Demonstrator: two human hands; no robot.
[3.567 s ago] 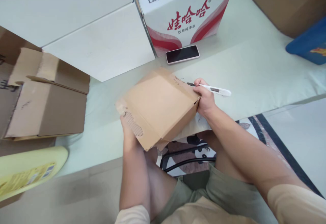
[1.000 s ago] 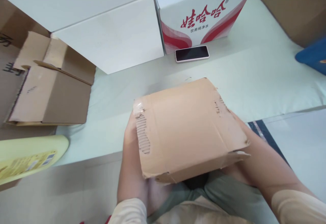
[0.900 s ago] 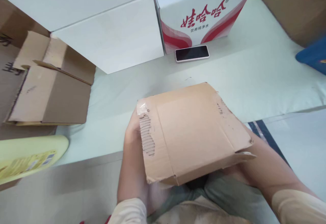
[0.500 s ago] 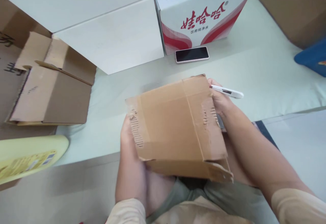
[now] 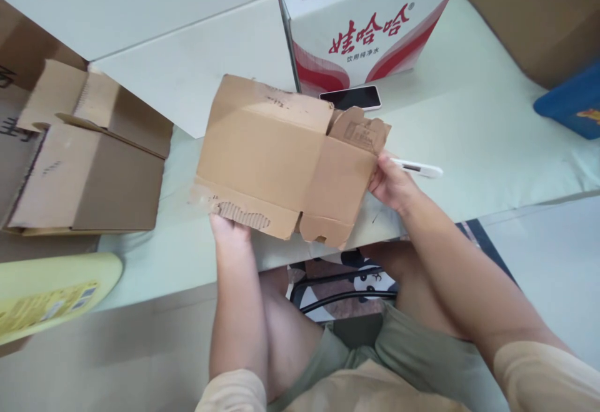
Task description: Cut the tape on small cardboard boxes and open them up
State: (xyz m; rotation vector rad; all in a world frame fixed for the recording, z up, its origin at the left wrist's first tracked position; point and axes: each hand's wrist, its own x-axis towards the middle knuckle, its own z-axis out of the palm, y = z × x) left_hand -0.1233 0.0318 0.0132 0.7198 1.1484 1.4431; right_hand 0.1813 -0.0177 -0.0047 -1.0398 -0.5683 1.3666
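Holding up a battered brown cardboard box [image 5: 276, 155] with both hands, lifted clear of the pale green tabletop [image 5: 492, 143] and hanging just in front of the big white carton with red lettering [image 5: 360, 24].

The left hand [image 5: 228, 229] is clamping the box's torn lower edge at the corner farther from that carton. Its grip is closed on the cardboard and the fingers are tucked out of sight behind it.

The right hand [image 5: 391, 182] is pressing its thumb onto the box's other side. The same curled grip is also hanging onto a slim white pen-shaped tool [image 5: 417, 169], which is poking out sideways, away from the box.

One crumpled flap is sticking up at the top of the box, and the bottom flaps are dangling loose.

A black smartphone [image 5: 350, 97] is lying flat right at the foot of the carton, partly hidden behind that raised flap. A plain white box [image 5: 187, 74] is sitting snug against the carton's side. Past it, well away from the carton, an open brown cardboard box [image 5: 89, 174] is resting on its side.
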